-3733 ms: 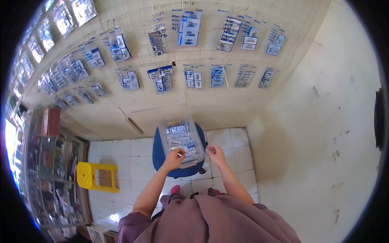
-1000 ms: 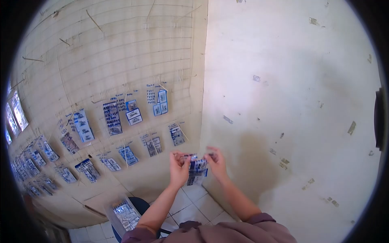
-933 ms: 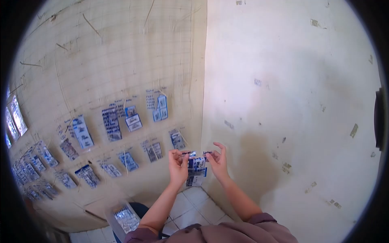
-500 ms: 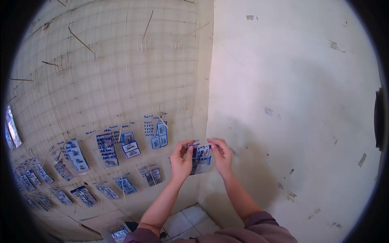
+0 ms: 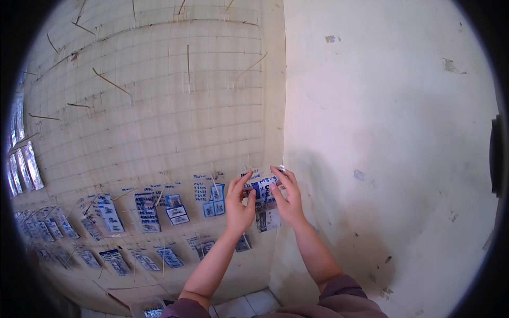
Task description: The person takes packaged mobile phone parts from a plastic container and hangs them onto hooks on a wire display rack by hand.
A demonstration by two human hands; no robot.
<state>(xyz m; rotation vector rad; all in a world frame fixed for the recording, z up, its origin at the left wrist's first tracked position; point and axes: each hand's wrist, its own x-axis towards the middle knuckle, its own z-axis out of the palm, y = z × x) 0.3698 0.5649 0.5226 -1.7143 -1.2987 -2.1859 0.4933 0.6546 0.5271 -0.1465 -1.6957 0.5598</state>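
Note:
Between my hands is a flat plastic packet (image 5: 262, 190) with a white and blue label. Blue handwriting on it partly reads "M3". My left hand (image 5: 242, 208) is closed at the packet's left edge, thumb in front and index finger pointing up. On the opposite edge my right hand (image 5: 289, 200) pinches it, thumb in front, fingers reaching behind the top. A grey-white card or packet (image 5: 268, 219) shows just beneath. All this is close to the wire grid's right end, and blue writing on the wall behind is partly covered by my fingers.
A wire grid (image 5: 138, 114) with protruding hooks covers the left wall. Blue-labelled packets (image 5: 214, 201) hang in two rows, several with handwriting above. The stained right wall (image 5: 382, 159) meets it at a corner. Below are a plastic container (image 5: 146, 307) and floor tiles (image 5: 236, 308).
The view has shifted, so the hanging packets appear lower. My hands have risen with the packet relative to the wall, and its written label shows more plainly. Another hanging packet is uncovered below my left hand.

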